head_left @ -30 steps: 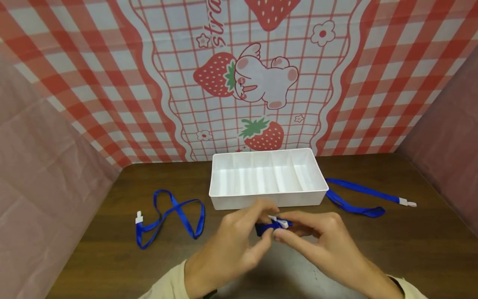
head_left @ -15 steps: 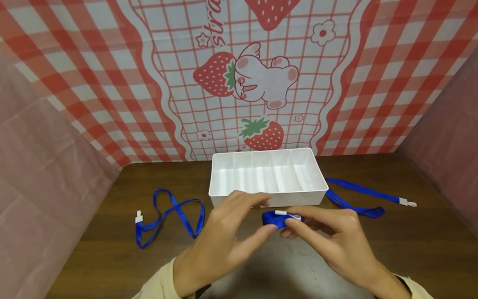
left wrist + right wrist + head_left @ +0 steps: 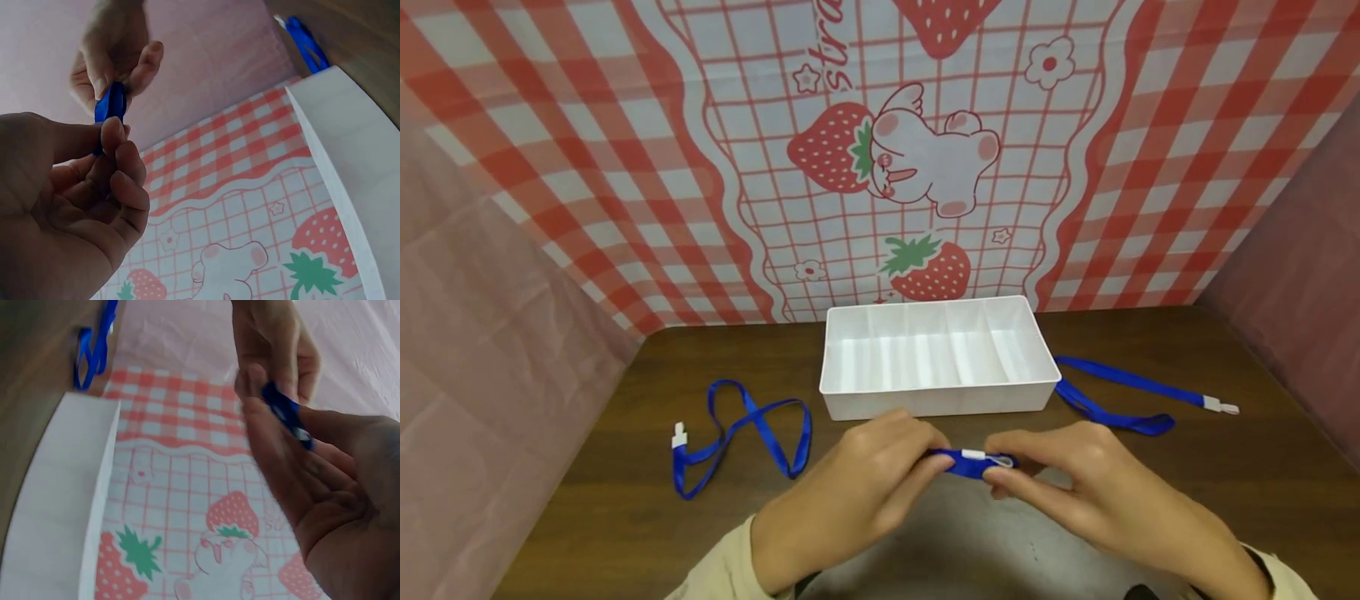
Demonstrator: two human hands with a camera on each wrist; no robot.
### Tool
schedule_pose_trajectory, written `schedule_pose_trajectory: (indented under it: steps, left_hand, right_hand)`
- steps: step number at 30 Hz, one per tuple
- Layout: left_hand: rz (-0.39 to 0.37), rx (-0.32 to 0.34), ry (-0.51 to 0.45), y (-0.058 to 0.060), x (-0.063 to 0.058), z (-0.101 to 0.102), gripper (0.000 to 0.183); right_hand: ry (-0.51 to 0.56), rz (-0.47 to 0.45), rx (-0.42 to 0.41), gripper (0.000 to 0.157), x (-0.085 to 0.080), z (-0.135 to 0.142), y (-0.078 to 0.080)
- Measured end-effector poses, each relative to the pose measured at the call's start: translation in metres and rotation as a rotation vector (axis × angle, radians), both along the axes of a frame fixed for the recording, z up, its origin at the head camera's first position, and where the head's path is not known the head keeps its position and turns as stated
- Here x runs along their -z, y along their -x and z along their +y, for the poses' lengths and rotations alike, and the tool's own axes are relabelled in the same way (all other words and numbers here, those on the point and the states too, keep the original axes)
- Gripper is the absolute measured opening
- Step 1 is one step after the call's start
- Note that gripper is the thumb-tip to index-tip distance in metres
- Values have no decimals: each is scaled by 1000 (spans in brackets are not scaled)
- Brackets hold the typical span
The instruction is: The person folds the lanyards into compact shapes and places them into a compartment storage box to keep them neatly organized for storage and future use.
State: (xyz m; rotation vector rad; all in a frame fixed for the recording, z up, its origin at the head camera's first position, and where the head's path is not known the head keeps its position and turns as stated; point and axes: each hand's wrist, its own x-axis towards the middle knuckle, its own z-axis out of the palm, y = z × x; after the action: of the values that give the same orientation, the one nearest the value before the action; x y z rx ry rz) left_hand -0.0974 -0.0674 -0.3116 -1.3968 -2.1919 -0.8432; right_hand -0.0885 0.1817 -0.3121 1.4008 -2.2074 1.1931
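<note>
A blue lanyard [image 3: 967,467], folded into a short flat bundle with its white clip on top, is held between the two hands in front of the white box. My left hand [image 3: 868,483] pinches its left end between thumb and fingers. At the other end, by the clip's loop, my right hand [image 3: 1078,483] pinches it with thumb and forefinger. The left wrist view shows the folded lanyard [image 3: 111,105] spanning both hands' fingertips. In the right wrist view the lanyard [image 3: 284,412] is partly covered by fingers.
A white box [image 3: 938,402] with several compartments stands at the back of the brown table [image 3: 602,500]. One loose blue lanyard [image 3: 767,429] lies to the left. Another blue lanyard [image 3: 1138,382] lies to the right, touching or close to the box. A checked strawberry cloth [image 3: 880,167] hangs behind.
My left fingers, spread off the bundle half a second ago, now close on its left end. The lanyard has moved slightly right with my right hand, and its clip lies flat along the top.
</note>
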Motion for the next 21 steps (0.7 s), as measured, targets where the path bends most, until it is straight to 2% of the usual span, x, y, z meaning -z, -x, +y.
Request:
schedule_pose_trajectory:
  steps: [3, 8, 12, 16, 18, 21]
  left_hand:
    - [10, -24, 68, 1, 4, 3, 10]
    - [12, -52, 128, 2, 10, 6, 11]
    - [76, -61, 152, 7, 13, 8, 11]
    - [135, -93, 136, 17, 17, 6, 11]
    - [126, -129, 123, 23, 18, 2, 13]
    - [81, -209, 115, 36, 20, -7, 18]
  right_hand:
    - [-154, 7, 60, 26, -2, 5, -1]
    - [-283, 77, 137, 18, -3, 7, -1]
    - [-302, 145, 186, 14, -2, 10, 1]
    - [-311, 201, 261, 8, 1, 12, 6]
    - [-306, 247, 298, 9, 3, 14, 12]
    - [-293, 306, 341, 19, 6, 19, 21]
